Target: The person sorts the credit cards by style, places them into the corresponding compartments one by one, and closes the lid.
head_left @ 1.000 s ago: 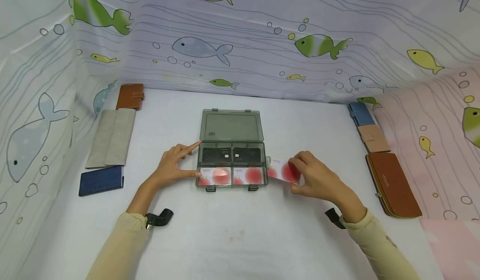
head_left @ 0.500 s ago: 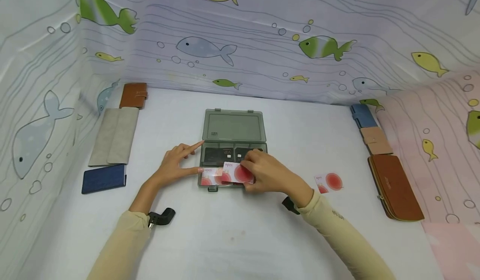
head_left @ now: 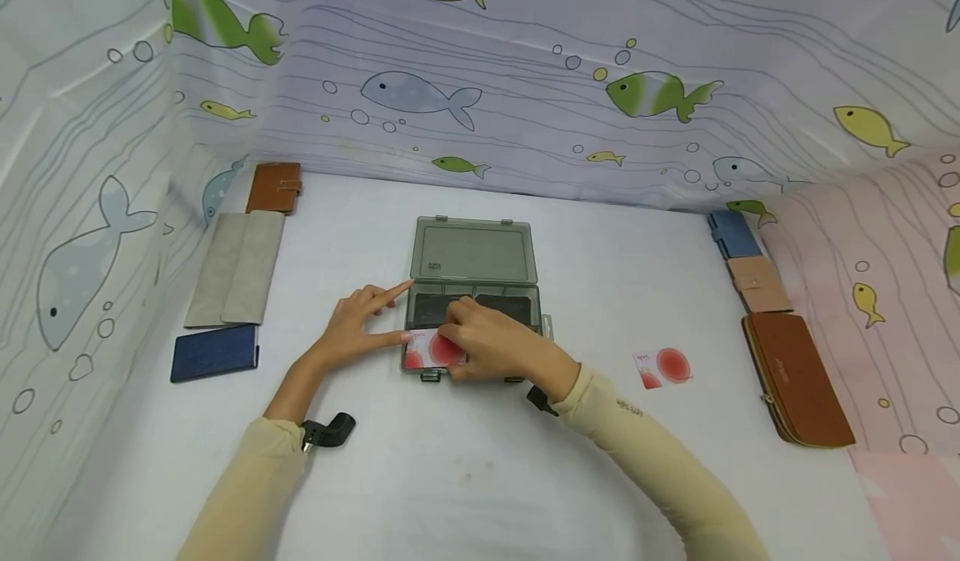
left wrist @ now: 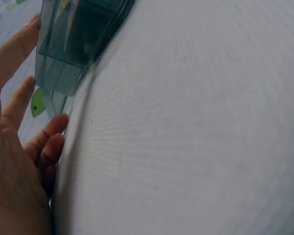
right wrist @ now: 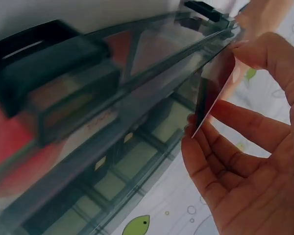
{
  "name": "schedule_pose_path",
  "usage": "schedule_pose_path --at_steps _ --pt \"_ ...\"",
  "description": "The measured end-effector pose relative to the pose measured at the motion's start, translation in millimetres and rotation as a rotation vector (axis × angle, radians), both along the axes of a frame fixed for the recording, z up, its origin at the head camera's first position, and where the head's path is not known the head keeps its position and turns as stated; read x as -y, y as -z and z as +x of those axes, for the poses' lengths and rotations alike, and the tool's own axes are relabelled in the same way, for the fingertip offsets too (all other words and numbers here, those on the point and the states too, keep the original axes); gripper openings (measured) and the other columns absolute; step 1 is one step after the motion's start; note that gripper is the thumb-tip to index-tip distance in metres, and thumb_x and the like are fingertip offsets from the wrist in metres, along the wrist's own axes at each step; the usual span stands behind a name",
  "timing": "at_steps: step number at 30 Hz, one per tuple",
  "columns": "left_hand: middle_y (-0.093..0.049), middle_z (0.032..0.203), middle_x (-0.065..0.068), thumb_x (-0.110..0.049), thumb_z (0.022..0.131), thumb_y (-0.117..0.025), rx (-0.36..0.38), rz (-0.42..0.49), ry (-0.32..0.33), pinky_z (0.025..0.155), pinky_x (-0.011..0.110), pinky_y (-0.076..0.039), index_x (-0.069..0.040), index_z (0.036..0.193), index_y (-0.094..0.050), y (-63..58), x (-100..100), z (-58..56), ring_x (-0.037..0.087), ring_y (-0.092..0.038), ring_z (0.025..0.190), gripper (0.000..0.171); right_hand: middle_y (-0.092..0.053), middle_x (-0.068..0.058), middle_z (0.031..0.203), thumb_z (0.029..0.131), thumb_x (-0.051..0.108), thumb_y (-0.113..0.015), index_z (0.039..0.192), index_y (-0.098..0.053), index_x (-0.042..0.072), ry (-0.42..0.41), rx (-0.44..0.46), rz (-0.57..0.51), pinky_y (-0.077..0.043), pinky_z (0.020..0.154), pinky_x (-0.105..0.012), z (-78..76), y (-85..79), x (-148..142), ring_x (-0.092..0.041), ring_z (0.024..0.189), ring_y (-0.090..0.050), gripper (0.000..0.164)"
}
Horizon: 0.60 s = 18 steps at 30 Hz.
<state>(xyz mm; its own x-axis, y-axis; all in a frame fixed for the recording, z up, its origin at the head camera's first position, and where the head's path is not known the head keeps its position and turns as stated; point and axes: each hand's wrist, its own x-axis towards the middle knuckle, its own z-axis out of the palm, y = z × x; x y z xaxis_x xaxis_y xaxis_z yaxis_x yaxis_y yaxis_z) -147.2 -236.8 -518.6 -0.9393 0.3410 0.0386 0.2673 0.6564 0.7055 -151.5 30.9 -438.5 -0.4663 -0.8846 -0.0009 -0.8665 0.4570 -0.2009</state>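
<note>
A translucent grey-green box [head_left: 474, 252] lies on the white table with its lid folded back. Black cards [head_left: 508, 306] fill its rear compartments. My right hand [head_left: 495, 346] reaches across the front half and pinches a pink-and-white card [head_left: 422, 351] between thumb and fingers, low over the front left compartment. In the right wrist view the card [right wrist: 219, 81] stands tilted, edge-on, at the box's front. My left hand [head_left: 351, 328] steadies the box's left side, thumb at the front left and straight index finger at the rear corner. The front right compartment is hidden under my right hand.
A similar pink card [head_left: 663, 368] lies on the table to the right. Along the left stand a brown wallet [head_left: 273, 187], a grey folder [head_left: 236, 269] and a navy wallet [head_left: 214, 353]. Blue [head_left: 733, 234], tan [head_left: 759, 284] and brown [head_left: 798, 378] wallets line the right.
My right hand has carried the pink card leftward from beside the box to over its front left compartment. The loose card on the right has come into view. My left hand stays put.
</note>
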Motion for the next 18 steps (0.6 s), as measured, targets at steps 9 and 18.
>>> schedule_pose_path --at_steps 9,18 --pt "-0.053 0.115 0.005 -0.041 0.083 -0.077 0.009 -0.007 0.005 0.092 0.047 -0.024 -0.034 0.154 -0.036 3.9 -3 -1.5 0.016 -0.041 0.094 0.083 -0.061 -0.012 0.120 0.087 0.025 -0.076 0.120 -0.068 -0.001 0.030 -0.030 -0.164 -0.050 0.091 -0.032 6.7 1.6 -37 -0.023 0.108 -0.057 0.043" --pt "-0.054 0.112 0.005 -0.040 0.082 -0.078 -0.019 -0.009 -0.009 0.090 0.047 -0.025 -0.033 0.154 -0.038 3.0 -4 -1.2 0.015 -0.042 0.094 0.082 -0.059 -0.018 0.121 0.080 0.010 -0.082 0.123 -0.065 -0.004 0.320 0.015 -0.160 -0.053 0.091 -0.042 16.9 13.2 -153 -0.031 0.112 -0.058 0.048"
